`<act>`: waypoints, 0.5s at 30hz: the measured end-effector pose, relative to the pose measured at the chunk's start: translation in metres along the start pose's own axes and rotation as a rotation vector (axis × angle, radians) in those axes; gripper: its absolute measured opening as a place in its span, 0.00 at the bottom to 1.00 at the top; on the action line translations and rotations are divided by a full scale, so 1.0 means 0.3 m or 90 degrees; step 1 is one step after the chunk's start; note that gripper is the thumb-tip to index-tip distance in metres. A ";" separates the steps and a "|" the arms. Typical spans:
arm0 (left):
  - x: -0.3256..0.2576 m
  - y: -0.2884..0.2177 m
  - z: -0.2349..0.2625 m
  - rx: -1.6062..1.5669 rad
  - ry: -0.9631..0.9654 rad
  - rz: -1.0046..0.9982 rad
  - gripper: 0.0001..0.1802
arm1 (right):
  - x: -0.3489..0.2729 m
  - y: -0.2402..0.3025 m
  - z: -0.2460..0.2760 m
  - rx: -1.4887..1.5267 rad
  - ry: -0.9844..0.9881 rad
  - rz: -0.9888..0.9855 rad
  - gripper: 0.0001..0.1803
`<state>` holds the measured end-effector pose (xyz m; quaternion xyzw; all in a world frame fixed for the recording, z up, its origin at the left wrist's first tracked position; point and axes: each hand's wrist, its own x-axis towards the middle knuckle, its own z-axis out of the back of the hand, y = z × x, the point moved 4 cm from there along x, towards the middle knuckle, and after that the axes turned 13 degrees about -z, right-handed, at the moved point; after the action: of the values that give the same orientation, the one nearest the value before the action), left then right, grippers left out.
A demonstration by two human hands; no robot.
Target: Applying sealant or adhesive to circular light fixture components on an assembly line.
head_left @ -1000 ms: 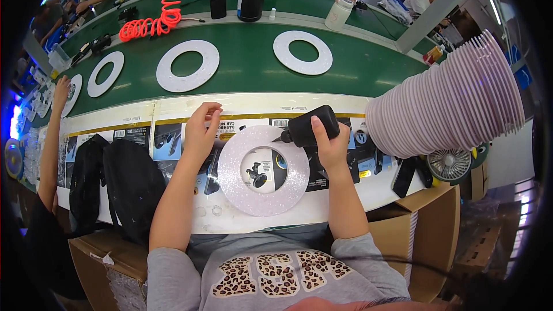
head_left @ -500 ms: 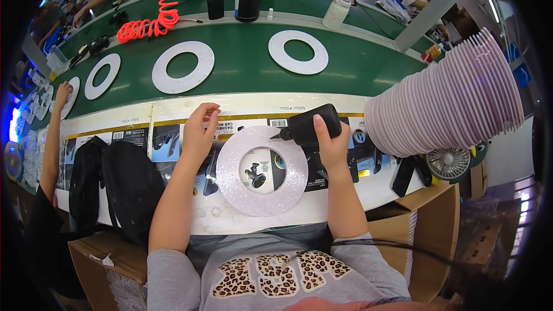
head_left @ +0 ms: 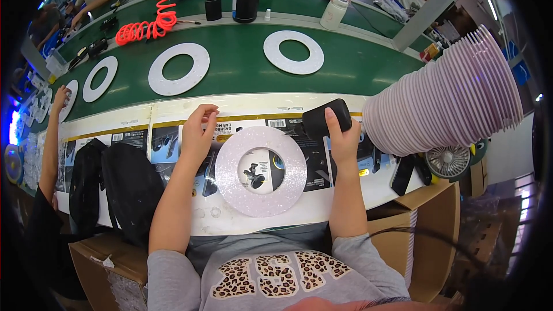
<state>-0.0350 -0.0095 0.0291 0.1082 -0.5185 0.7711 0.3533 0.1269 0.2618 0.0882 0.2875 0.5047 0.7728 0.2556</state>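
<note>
A flat white glittery ring (head_left: 233, 187) lies on the printed sheet in front of me, its round hole showing the print beneath. My right hand (head_left: 344, 141) is wrapped around a black squeeze bottle (head_left: 325, 120), tilted beyond the ring's upper right edge and apart from it. The bottle's nozzle is dark and hard to make out against the sheet. Just beyond the ring's upper left edge, my left hand (head_left: 200, 129) hovers with loosely bent fingers and nothing in them.
A tall leaning stack of white rings (head_left: 443, 95) stands at the right, beside a small fan (head_left: 448, 164). More rings (head_left: 178, 69) lie along the green belt (head_left: 233, 63). Black sleeves (head_left: 129, 181) lie left; a co-worker's arm (head_left: 52, 138) reaches to the belt.
My right hand has drawn the bottle to the right, so its nozzle has left the ring. My left hand has barely moved. The rings on the belt have shifted slightly left.
</note>
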 end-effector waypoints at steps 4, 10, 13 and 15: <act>0.002 0.003 -0.003 -0.010 0.011 0.020 0.07 | 0.003 -0.008 -0.004 0.005 0.008 0.000 0.22; 0.003 0.000 -0.001 -0.008 0.002 0.000 0.08 | -0.002 -0.005 -0.008 0.010 0.045 -0.035 0.18; 0.003 0.001 -0.001 -0.012 0.002 0.000 0.08 | 0.004 -0.014 -0.012 0.009 0.033 -0.030 0.20; 0.004 0.001 -0.004 -0.011 0.003 0.000 0.08 | 0.006 -0.018 -0.010 0.014 0.020 -0.020 0.22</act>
<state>-0.0358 -0.0080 0.0290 0.1035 -0.5242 0.7668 0.3557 0.1240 0.2629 0.0826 0.2699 0.5216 0.7677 0.2564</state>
